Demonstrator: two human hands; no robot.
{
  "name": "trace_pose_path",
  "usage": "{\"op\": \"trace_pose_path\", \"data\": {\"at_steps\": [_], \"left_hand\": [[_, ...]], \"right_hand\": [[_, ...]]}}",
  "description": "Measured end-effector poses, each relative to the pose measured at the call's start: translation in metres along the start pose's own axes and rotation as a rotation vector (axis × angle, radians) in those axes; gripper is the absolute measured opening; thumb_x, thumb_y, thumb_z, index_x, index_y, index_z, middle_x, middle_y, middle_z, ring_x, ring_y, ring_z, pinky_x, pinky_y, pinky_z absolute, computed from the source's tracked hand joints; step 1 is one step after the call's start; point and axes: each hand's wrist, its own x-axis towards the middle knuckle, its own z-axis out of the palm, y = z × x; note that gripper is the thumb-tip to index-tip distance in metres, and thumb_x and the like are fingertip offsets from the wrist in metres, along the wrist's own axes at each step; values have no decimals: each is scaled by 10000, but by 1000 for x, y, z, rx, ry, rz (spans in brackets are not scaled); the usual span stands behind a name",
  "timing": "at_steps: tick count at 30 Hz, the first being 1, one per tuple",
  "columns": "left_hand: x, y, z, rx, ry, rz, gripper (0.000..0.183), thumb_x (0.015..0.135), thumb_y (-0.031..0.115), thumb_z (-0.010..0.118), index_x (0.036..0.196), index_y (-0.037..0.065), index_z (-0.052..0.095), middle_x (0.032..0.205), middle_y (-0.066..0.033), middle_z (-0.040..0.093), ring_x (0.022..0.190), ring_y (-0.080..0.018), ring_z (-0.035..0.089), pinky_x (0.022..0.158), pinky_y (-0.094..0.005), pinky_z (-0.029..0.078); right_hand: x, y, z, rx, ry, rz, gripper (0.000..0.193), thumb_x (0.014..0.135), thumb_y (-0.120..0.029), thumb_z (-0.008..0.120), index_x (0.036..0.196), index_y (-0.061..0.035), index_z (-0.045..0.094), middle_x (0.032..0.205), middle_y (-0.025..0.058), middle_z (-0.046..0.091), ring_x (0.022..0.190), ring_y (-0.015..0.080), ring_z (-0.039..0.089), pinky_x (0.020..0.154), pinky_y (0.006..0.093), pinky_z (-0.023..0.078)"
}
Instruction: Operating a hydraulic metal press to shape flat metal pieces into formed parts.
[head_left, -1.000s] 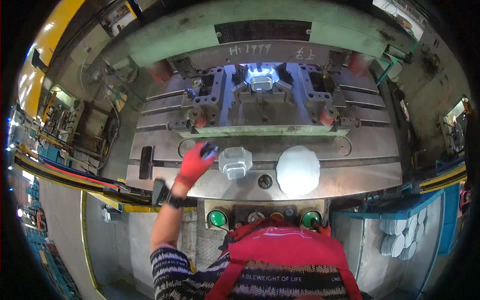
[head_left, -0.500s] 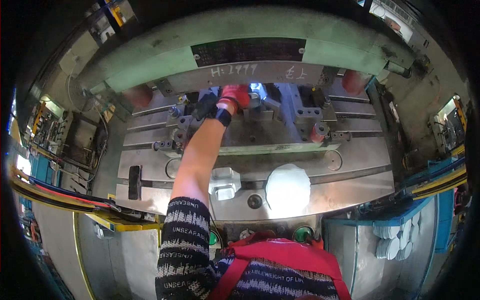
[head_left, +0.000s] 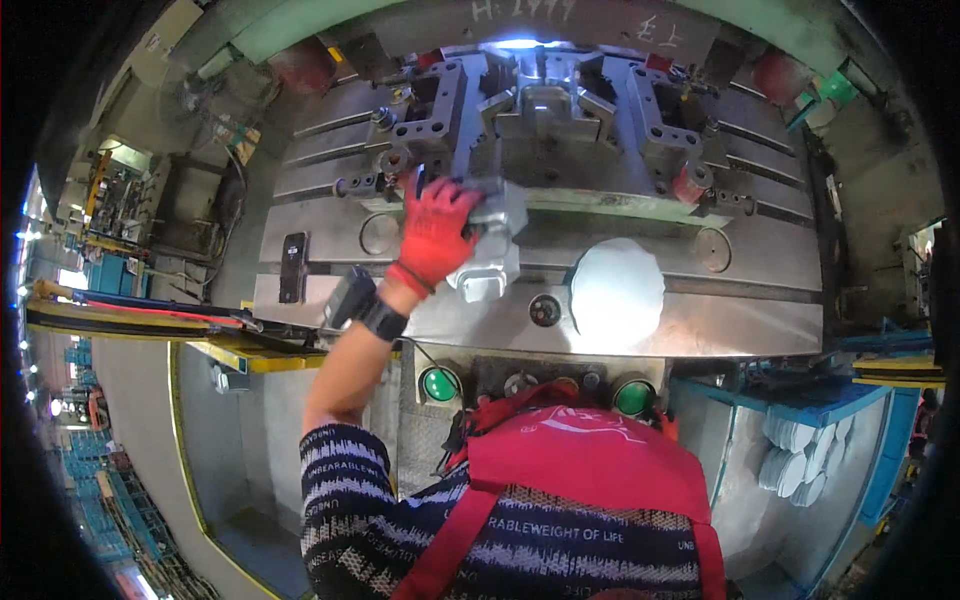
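My left hand [head_left: 438,232], in a red glove, is closed on a grey formed sheet-metal part [head_left: 502,208] at the front of the press bed. The part is slightly blurred. Just below it a second formed metal part [head_left: 487,280] lies on the bed, partly covered by my fingers. A pale round metal blank [head_left: 617,290] rests to the right. Behind them, the lower die [head_left: 545,110] has a shiny formed shape at its middle. Of my right hand [head_left: 669,428] only a red patch shows beside the right green button [head_left: 633,398]; its fingers are hidden.
The press ram [head_left: 600,38] hangs over the die. A phone [head_left: 292,268] lies on the left of the bed [head_left: 740,325]. Another green button [head_left: 440,384] sits at the front edge. Stacked round blanks [head_left: 795,455] stand in a bin at right; a yellow-edged bin [head_left: 215,440] stands left.
My left hand has come out of the die toward me, bringing a formed part to the front of the bed. The view has shifted, so the die now shows more fully.
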Motion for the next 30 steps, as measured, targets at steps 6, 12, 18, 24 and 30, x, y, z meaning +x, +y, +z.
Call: {"op": "trace_pose_path", "data": {"at_steps": [6,12,18,24,30], "left_hand": [[-64,22,16,47,-248,-111,459,650,245,718,1082,162,588,1044,-65,563,1133,-259,467,1056,-557,201],[-92,15,26,151,-200,-140,506,669,225,697,1149,158,552,1129,-83,536,1181,-287,425,1029,-571,222],[-63,78,15,-292,-14,48,573,651,186,678,1196,103,522,1091,-137,528,1075,-329,467,942,-474,360],[-91,168,31,-589,-543,299,696,750,266,647,1369,127,361,960,-131,583,882,-319,561,783,-431,446],[-93,192,38,-594,-431,303,638,774,292,630,1342,127,390,929,-124,589,838,-312,578,739,-421,464]], "right_hand": [[60,118,11,74,252,-250,343,845,-298,618,1102,-72,635,919,89,649,739,152,561,652,297,435],[-37,-3,-14,48,166,-389,323,896,-241,587,1124,-12,591,1014,122,628,872,178,560,791,302,443],[-103,-12,-31,730,332,-265,355,927,-190,536,1250,-51,495,842,104,621,750,174,583,687,299,476],[-210,-211,-34,656,-291,-283,351,925,-194,530,1244,-48,515,715,7,581,563,38,488,499,205,394],[-204,-230,-35,316,-447,-560,370,899,-165,574,1235,-17,532,993,37,629,897,59,546,777,214,436]]}}
